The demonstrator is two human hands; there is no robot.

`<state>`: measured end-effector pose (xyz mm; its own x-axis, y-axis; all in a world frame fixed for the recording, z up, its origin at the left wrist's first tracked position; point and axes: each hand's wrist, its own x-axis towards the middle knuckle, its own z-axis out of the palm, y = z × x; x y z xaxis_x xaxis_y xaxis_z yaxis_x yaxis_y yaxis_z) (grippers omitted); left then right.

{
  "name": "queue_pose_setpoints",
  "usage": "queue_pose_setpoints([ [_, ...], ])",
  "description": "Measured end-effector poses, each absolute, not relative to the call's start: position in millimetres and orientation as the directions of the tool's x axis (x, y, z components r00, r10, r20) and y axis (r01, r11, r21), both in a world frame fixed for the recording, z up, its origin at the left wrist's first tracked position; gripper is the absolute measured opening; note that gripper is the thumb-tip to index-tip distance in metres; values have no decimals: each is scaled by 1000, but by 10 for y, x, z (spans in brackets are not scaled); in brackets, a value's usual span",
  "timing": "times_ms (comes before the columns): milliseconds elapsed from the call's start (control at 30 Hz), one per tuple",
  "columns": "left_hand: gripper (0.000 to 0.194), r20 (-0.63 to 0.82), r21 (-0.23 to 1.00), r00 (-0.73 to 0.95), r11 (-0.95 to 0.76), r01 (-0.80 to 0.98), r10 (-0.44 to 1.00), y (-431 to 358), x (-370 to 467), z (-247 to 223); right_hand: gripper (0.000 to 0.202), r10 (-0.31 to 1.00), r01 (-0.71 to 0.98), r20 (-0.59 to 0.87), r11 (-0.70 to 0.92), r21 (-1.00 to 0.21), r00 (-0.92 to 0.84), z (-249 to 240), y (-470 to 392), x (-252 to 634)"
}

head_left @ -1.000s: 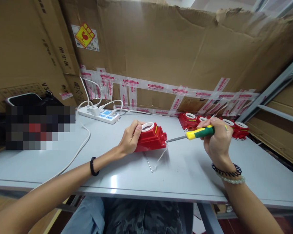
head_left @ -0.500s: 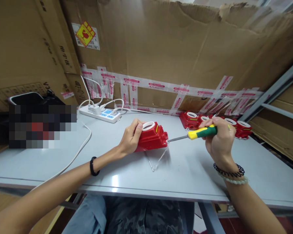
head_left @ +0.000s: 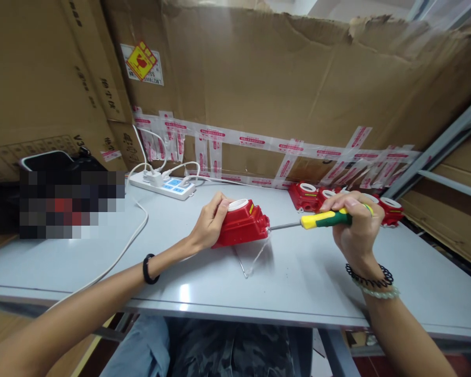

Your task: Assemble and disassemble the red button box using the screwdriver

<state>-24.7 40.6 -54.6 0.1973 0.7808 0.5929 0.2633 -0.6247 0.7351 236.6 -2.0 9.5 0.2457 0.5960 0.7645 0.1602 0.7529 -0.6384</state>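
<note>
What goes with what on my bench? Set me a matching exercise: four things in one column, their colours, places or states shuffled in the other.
Things:
1. Screwdriver
2. Power strip
3. Thin metal rod
4. Left hand

Places, colours, states:
A. White, with plugs in it
B. Gripping a red housing that has a white ring on top
C. Yellow and green handle, held in the right hand
D. On the table, partly hidden by the held housing

Right pairs: 1-C, 2-A, 3-D, 4-B
</note>
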Motion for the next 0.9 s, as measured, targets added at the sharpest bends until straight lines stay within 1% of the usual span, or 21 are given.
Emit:
queue_pose_setpoints([
  [100, 32, 569, 755, 213, -607, 249, 794, 405, -251, -511, 20, 558, 146, 804, 795, -589, 205, 112, -41, 2387],
  [200, 33, 556, 768, 220, -596, 232, 802, 411, -259, -490, 18, 580, 183, 798, 777, -602, 163, 141, -74, 2429],
  [267, 33, 559, 763, 212, -597, 248, 802, 417, -268, -490, 20, 644, 281, 756, 709, -647, 115, 165, -85, 2470],
  [367, 32, 563, 735, 207, -599, 317, 800, 424, -281, -509, 37, 779, 439, 623, 537, -720, 69, 202, -77, 2534],
  [433, 32, 557, 718, 215, -595, 361, 802, 427, -286, -526, 41, 867, 428, 497, 434, -792, 40, 219, -63, 2577],
  [533, 32, 551, 706, 221, -590, 391, 805, 433, -288, -541, 31, 931, 329, 355, 361, -873, -82, 226, -43, 2657],
  [633, 30, 554, 708, 207, -587, 392, 806, 440, -291, -539, 21, 928, 302, 337, 371, -878, -158, 224, -26, 2739],
  [767, 30, 558, 713, 197, -587, 384, 806, 440, -295, -522, 20, 936, 261, 314, 347, -901, -159, 231, -26, 2757],
  [833, 30, 557, 709, 205, -590, 388, 805, 436, -294, -517, 20, 951, 296, 273, 305, -905, -144, 239, -44, 2732],
  [900, 29, 558, 705, 209, -592, 390, 803, 433, -293, -517, 26, 965, 391, 237, 262, -883, -112, 248, -68, 2713],
])
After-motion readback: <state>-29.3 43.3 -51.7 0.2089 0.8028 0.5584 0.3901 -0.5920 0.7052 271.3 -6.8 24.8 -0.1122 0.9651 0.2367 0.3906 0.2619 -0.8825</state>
